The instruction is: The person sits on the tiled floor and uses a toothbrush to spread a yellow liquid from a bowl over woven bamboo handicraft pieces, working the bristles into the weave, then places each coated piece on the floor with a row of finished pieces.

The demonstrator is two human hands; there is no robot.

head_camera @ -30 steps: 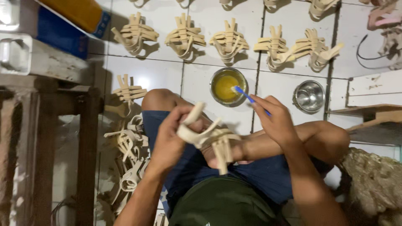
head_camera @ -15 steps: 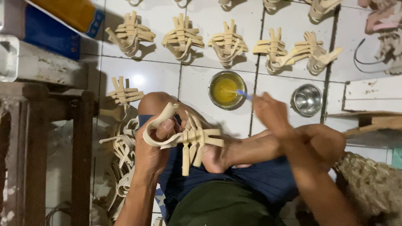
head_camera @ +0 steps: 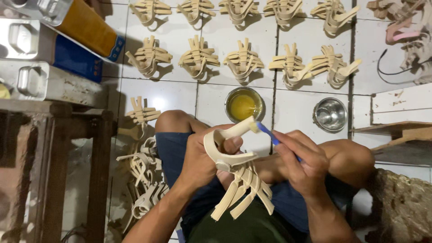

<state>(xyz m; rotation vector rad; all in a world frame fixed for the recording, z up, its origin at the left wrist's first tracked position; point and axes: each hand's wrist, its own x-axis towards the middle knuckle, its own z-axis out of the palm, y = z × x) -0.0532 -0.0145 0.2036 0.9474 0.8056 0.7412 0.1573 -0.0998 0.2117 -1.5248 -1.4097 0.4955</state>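
Two hands work over the lap, close together but not touching. Left hand is clamped around a beige strap piece: its looped band curves up past the fingers and loose strap ends fan down toward the knees. Right hand pinches a blue-handled brush; the bristle end touches the upper tip of the loop. Bowl of yellow liquid sits on the white tiled floor just beyond the knees; empty steel bowl to its right, apart. Rows of finished strap pieces lie beyond both bowls. Unsorted pile of straps lies beside the left thigh.
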